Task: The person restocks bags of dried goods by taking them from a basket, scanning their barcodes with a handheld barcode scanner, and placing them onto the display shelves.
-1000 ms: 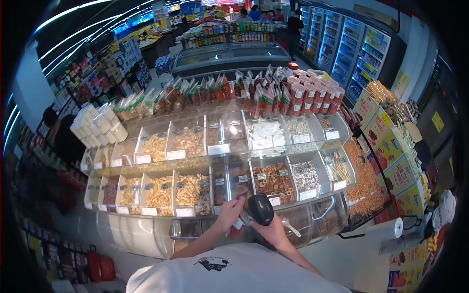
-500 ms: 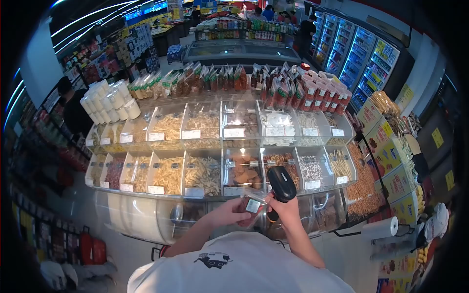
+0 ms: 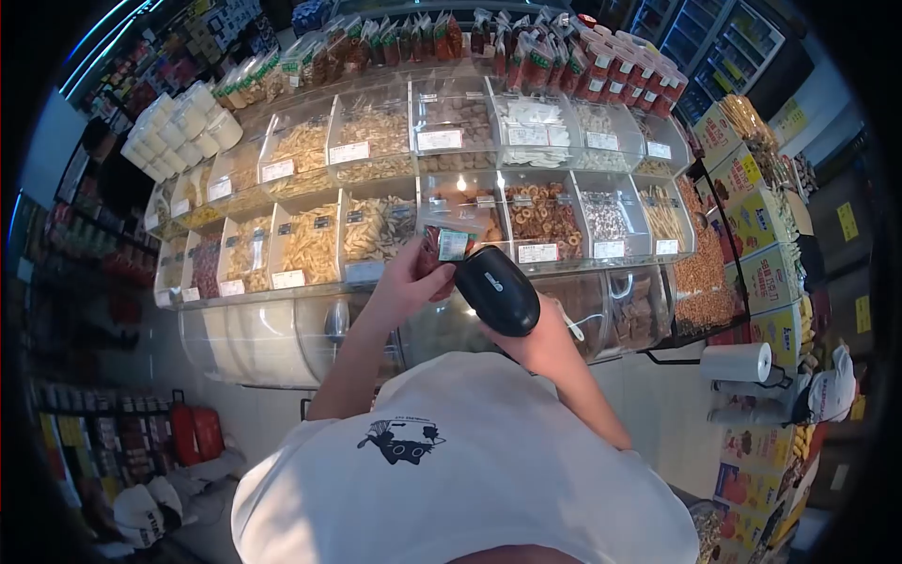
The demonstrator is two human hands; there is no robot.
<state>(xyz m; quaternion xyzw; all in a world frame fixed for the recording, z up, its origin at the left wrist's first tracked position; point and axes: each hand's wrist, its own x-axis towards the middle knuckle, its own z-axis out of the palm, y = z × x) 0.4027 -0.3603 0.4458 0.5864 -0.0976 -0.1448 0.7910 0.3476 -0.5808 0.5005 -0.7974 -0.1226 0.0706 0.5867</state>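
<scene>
My left hand (image 3: pixel 413 280) is closed on a small clear plastic packet (image 3: pixel 453 242) with dark red contents and a white-and-green label facing up. In my right hand (image 3: pixel 537 338) is a black handheld barcode scanner (image 3: pixel 498 289), its head pointing toward the packet's label. The scanner hides most of the right hand's fingers. The packet and the scanner's front end are close together; whether they touch I cannot tell. Behind them stand tiered clear bins (image 3: pixel 381 226) of dried foods with price cards.
White tubs (image 3: pixel 183 132) stack at the back left. Bagged goods (image 3: pixel 413 39) and red-filled jars (image 3: pixel 625 70) line the back shelf. Printed cartons (image 3: pixel 756 226) and a plastic bag roll (image 3: pixel 738 361) stand on the right. A red bag (image 3: pixel 195 432) sits on the floor at left.
My view has tilted down. Both hands have moved farther out over the bins, and the scanner has swung left to face the packet's label.
</scene>
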